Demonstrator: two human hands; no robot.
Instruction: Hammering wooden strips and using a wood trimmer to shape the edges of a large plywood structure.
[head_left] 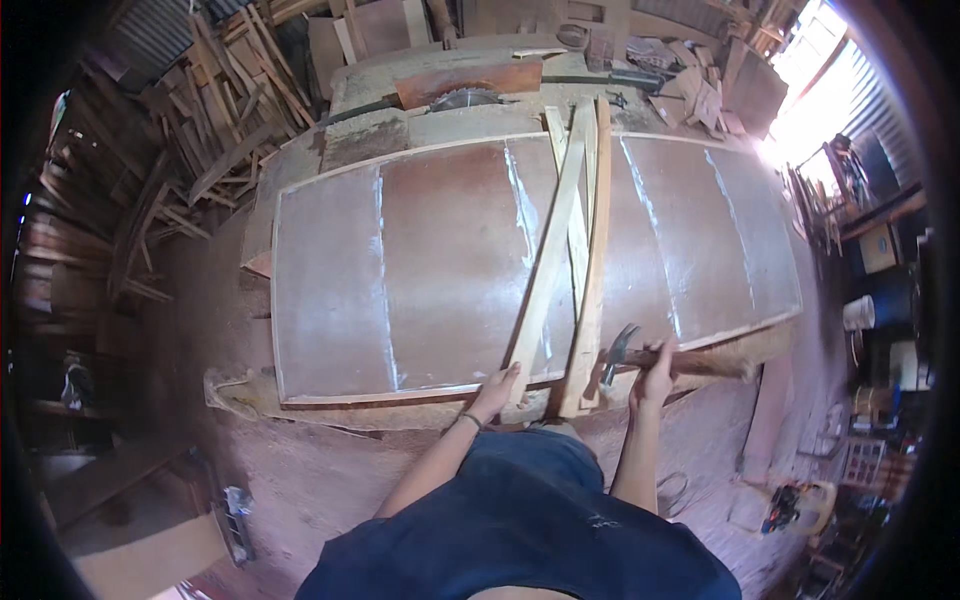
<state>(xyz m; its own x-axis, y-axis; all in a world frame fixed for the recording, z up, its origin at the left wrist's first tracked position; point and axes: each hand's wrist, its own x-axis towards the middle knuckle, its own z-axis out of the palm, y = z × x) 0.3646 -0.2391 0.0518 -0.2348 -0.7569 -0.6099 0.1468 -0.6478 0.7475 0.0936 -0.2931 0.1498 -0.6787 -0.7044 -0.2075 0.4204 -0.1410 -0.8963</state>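
My left hand (492, 395) is closed round the near end of a pale wooden strip (548, 265), which lies slanting across a large brown panel (440, 260). In my right hand (653, 378) is a claw hammer (618, 352), its metal head to the left of my fist and above the panel's near edge. Between my hands runs a thicker wooden batten (594, 260), its near end jutting past that edge. Another pale strip crosses beneath them. White glue-like streaks (380, 270) run across the panel, which has light wooden edging.
Beyond the panel, a circular saw blade (466, 97) rises from a table in front of a brown board (420, 90). Scrap wood (235, 110) leans at the far left, with offcuts (690, 95) heaped at the far right. A chair (785, 508) stands at the lower right.
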